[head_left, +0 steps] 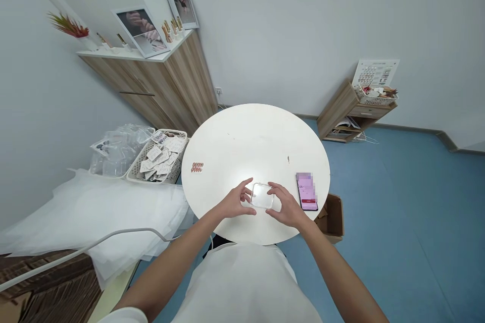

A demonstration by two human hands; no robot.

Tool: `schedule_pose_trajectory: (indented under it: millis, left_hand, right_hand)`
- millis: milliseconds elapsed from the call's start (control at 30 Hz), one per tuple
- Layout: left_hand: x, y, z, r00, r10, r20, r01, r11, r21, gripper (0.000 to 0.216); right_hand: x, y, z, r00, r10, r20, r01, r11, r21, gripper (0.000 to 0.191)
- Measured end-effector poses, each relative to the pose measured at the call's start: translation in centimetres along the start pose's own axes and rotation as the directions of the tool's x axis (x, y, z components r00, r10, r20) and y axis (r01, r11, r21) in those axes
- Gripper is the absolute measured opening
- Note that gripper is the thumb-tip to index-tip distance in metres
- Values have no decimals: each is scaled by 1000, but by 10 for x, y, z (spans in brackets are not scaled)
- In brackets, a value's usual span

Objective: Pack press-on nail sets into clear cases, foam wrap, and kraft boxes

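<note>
A small clear plastic box (261, 196) with rounded corners is between my hands, over the near part of the round white table (253, 136). My right hand (286, 207) grips its right side, fingers on the upper edge and thumb at the lower corner. At the box's left edge is my left hand (235, 203), its thumb and index finger stretched apart; whether it bears on the box is hard to tell. A phone (306, 192) with a pink screen lies to the right of my right hand. Toward the table's left edge lies a small card of reddish press-on nails (197, 167).
Left of the table stand a white basket of cards (177, 176) and clear plastic bags (117, 149), beside white sheets (102, 207) crossed by a cable (125, 232). A cardboard box (335, 217) sits on the floor at right. Wooden cabinets (182, 86) are behind.
</note>
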State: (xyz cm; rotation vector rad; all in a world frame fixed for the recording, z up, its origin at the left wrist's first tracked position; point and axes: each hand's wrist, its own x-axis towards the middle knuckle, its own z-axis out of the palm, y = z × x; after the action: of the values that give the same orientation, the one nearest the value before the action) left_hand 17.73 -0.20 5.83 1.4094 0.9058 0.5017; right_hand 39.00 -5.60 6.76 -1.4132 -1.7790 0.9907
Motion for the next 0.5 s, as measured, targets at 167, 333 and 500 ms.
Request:
schedule_pose_trajectory:
  millis: [167, 333, 500]
  left_hand:
    - [5, 3, 1, 996, 73, 46, -77, 993, 90, 81]
    - [5, 1, 11, 997, 54, 46, -54, 998, -14, 77]
    - [7, 3, 14, 999, 22, 44, -17, 995, -103, 76]
  right_hand:
    - [-2, 1, -4, 1000, -22, 15, 21, 999, 28, 40]
    - [-3, 2, -7, 999, -32, 15, 31, 998, 54, 41]
    - [-2, 6, -8, 1000, -12, 7, 12, 996, 84, 43]
